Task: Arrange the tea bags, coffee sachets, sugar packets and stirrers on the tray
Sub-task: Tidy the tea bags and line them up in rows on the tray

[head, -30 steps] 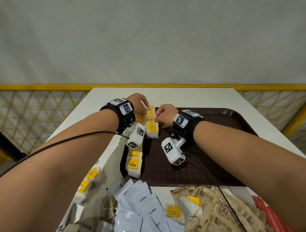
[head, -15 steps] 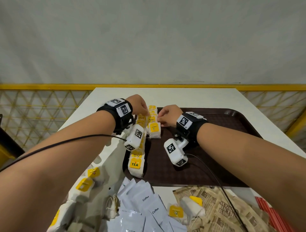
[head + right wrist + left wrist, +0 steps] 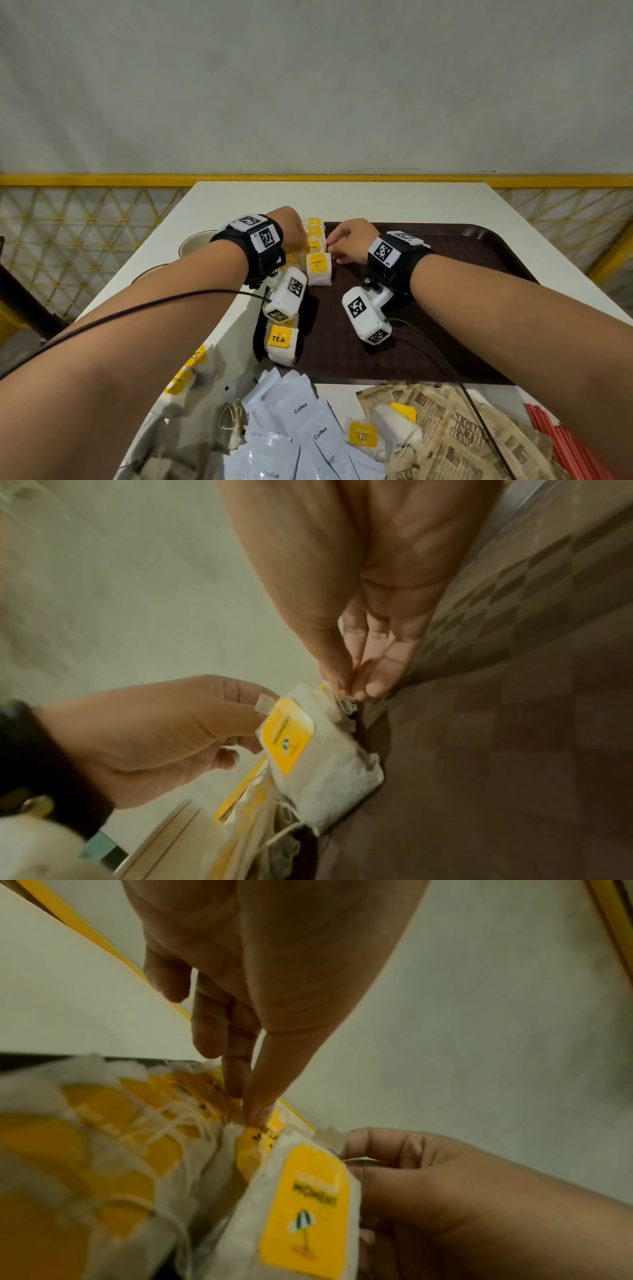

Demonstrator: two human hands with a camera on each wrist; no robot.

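A dark brown tray (image 3: 445, 260) lies on the white table (image 3: 342, 202). Tea bags with yellow tags stand in rows along its left side, among them a "MOMENT" tea bag (image 3: 318, 270) (image 3: 304, 1204) (image 3: 308, 750) and a "TEA" bag (image 3: 281, 342). My left hand (image 3: 298, 236) (image 3: 251, 1110) pinches a yellow-tagged tea bag in the row between thumb and forefinger. Just right of it, my right hand (image 3: 334, 245) (image 3: 346, 688) pinches the top and string of a tea bag behind the "MOMENT" bag. Both sets of fingertips are hidden in the head view.
In front of the tray lie white coffee sachets (image 3: 301, 421), brown sugar packets (image 3: 455, 435), red stirrers (image 3: 561, 442) and loose tea bags (image 3: 376, 431). More tea bags (image 3: 181, 380) lie left of the tray. A pale cup (image 3: 195, 243) stands at the table's left. Yellow railing (image 3: 102, 180) surrounds the table.
Both hands stay at the far end of the tea bag rows, with only small shifts of the fingers. Nothing has visibly been lifted or let go.
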